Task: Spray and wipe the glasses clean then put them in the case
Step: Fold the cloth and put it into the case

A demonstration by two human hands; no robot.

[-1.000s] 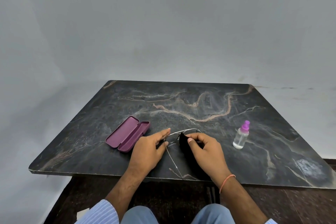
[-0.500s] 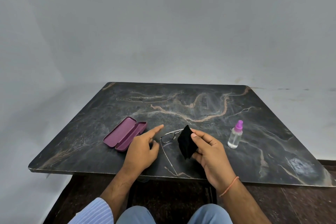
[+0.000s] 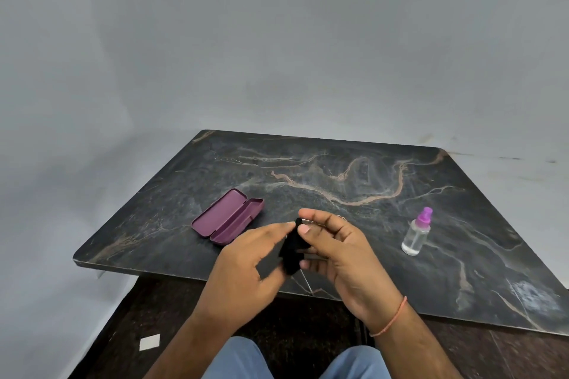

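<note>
Two hands meet at the frame's lower centre over a dark marble table [image 3: 400, 181]: the right hand [image 3: 341, 255] pinches a black cloth [image 3: 291, 251] between thumb and fingers, while the left hand [image 3: 246, 268] pinches its lower part. The glasses [image 3: 320, 224] lie mostly hidden behind them. An open purple case [image 3: 228, 217] sits centre-left; a spray bottle [image 3: 417, 232] stands upright at right.
</note>
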